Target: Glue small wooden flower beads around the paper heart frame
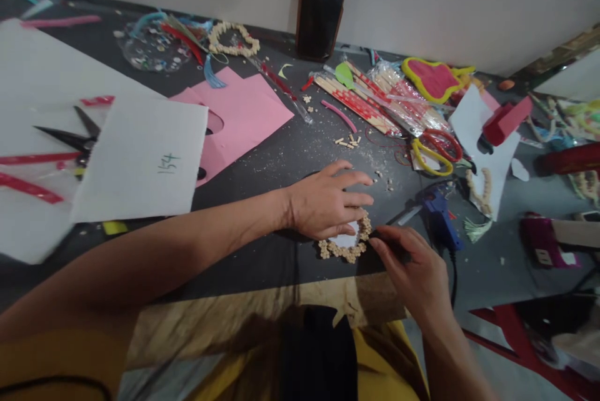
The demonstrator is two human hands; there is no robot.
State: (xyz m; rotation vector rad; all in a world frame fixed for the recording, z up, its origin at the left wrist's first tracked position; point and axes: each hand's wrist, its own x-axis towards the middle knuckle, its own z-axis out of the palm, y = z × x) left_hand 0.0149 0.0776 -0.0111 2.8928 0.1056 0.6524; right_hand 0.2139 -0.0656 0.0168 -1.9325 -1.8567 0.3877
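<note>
Near the table's front edge lies a ring of small tan wooden pieces (350,253), clustered like little flowers around a piece of white paper (344,239). Spread across its upper left side is my left hand (323,201), palm down with fingers apart, covering part of the ring. My right hand (412,267) is at the ring's right edge, thumb and forefinger pinched together. Whatever may be between those fingertips is too small to make out. A blue glue gun (440,217) rests just beyond my right hand, its nozzle pointing left.
Scissors with red and yellow handles (434,151) lie behind the glue gun. Bundled wooden sticks (356,101) and small cut bits (348,141) are farther back. Pink paper (253,107), a white sheet marked 134 (145,163) and black scissor blades (70,135) occupy the left.
</note>
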